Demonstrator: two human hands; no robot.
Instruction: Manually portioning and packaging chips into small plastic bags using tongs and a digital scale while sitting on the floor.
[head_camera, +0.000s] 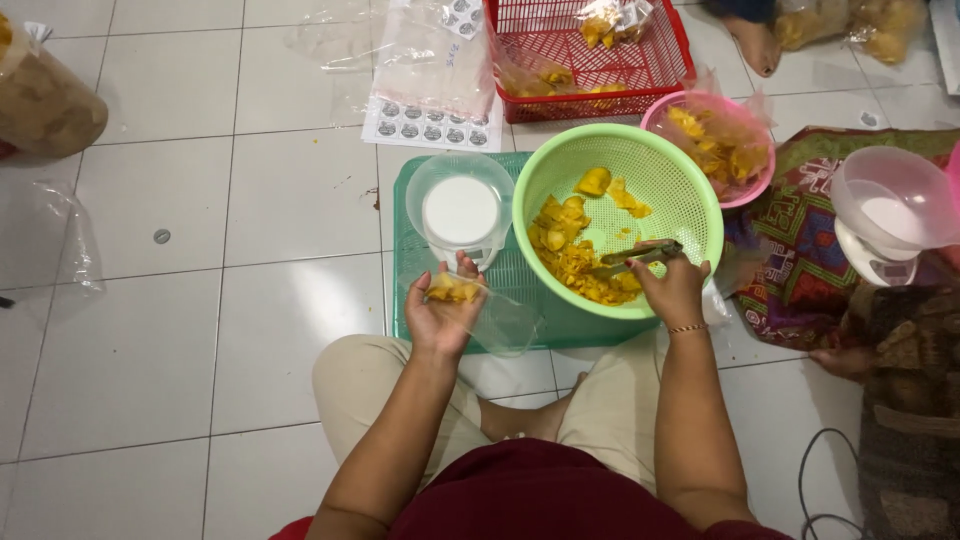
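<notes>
- The right hand (676, 288) is closed around the handle of metal tongs (636, 257), wrist at the near rim of the green colander (690, 190).
- The tongs' long axis runs roughly left to right across the colander's near side, tips pointing left into the heap of yellow chips (575, 262) on the near-left part of the basin; the tips touch or sit just above the heap.
- The left hand (443, 315) is cupped palm up, fingers curled around the mouth of a clear plastic bag (490, 312), with a few yellow chips lying in it.
- That bag lies to the left of the tongs' tips, just outside the colander's near-left rim, over the near edge of the teal tray (400, 260); the left hand is the nearer one to it.
- A small white scale with a clear bowl (461, 208) stands on the tray's far-left part, just beyond the left hand's fingertips.
- A red basket (668, 60) and a pink bowl (655, 112) of chips sit beyond the colander.
</notes>
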